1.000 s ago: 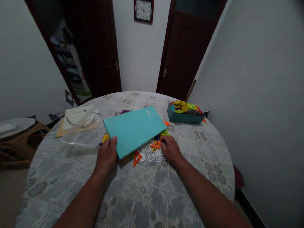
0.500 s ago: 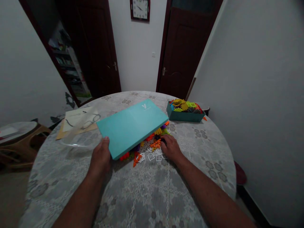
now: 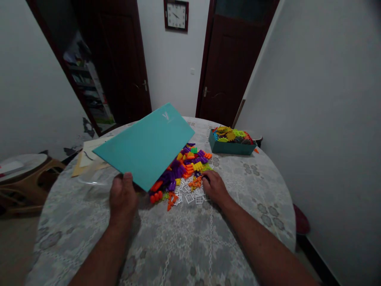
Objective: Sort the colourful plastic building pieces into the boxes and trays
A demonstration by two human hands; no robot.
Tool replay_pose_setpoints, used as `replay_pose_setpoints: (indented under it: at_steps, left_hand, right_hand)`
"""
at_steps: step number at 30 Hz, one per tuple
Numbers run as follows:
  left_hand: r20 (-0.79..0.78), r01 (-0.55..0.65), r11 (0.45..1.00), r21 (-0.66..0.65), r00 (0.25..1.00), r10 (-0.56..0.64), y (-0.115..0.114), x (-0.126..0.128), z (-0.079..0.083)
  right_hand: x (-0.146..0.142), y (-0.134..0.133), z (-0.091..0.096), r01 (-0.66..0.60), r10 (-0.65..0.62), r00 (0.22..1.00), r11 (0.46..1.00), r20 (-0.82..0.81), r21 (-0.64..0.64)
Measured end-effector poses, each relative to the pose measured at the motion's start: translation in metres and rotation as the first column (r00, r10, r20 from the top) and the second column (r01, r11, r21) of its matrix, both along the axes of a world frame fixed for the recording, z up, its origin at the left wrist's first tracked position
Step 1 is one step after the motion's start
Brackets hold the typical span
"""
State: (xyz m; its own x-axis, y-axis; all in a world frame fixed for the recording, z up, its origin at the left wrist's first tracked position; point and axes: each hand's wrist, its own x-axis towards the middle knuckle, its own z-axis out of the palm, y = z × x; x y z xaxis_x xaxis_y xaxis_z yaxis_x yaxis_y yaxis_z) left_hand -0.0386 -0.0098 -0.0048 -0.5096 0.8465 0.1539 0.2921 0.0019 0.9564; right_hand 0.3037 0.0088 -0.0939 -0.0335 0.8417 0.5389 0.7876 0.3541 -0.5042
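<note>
Flat box [image 3: 145,145]: plain turquoise, pale logo near far corner. Interlocking toy pieces [image 3: 178,171] right of flat box: solid purple, orange, red, yellow, green. Grid squares [image 3: 189,198], near right of flat box: white. Open box [image 3: 233,148], far right of flat box: darker teal; gear pieces [image 3: 230,136] inside mostly yellow, lime, red. Tablecloth [image 3: 178,250] beneath flat box: grey and white, floral motifs, chain-like lines. Wall clock [image 3: 176,16] beyond flat box: white dial, black numerals, dark reddish-brown frame. Doors [image 3: 232,63] beyond flat box: dark reddish-brown.
</note>
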Motion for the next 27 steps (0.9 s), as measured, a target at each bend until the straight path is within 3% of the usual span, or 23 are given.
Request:
replay_pose_setpoints:
  at_steps: [2, 6, 12, 15, 20, 24, 27]
  left_hand:
    - [-0.158, -0.068, 0.996, 0.052, 0.985, 0.075, -0.005, -0.002, 0.002]
    - [-0.303, -0.086, 0.984, 0.154, 0.944, 0.13, -0.013, 0.008, 0.007]
    - [-0.325, 0.124, 0.981, 0.147, 0.943, -0.071, -0.015, 0.027, 0.0]
    - [-0.354, 0.235, 0.946, 0.225, 0.924, -0.145, -0.015, 0.031, -0.009]
    - [-0.526, 0.375, 0.844, 0.383, 0.84, -0.135, -0.02, 0.034, -0.016]
    - [-0.677, 0.513, 0.746, 0.425, 0.727, -0.114, -0.026, 0.032, -0.007]
    - [-0.764, 0.545, 0.732, 0.41, 0.644, -0.052, -0.023, 0.02, 0.006]
  right_hand:
    - [0.0, 0.0, 0.001, 0.016, -0.016, 0.999, 1.0, -0.029, 0.007]
    - [0.0, -0.001, 0.005, 0.029, -0.029, 0.999, 1.0, -0.046, 0.001]
    - [0.001, -0.005, 0.005, 0.012, -0.013, 0.999, 1.0, -0.046, -0.026]
    - [0.004, -0.005, -0.001, 0.006, -0.007, 0.999, 1.0, -0.047, -0.03]
    - [0.006, -0.004, -0.005, 0.013, -0.015, 0.999, 0.998, -0.04, -0.054]
    - [0.008, -0.005, -0.006, -0.011, 0.009, 0.999, 0.997, -0.031, -0.073]
    - [0.01, -0.004, -0.008, -0.008, 0.006, 1.0, 0.997, -0.031, -0.077]
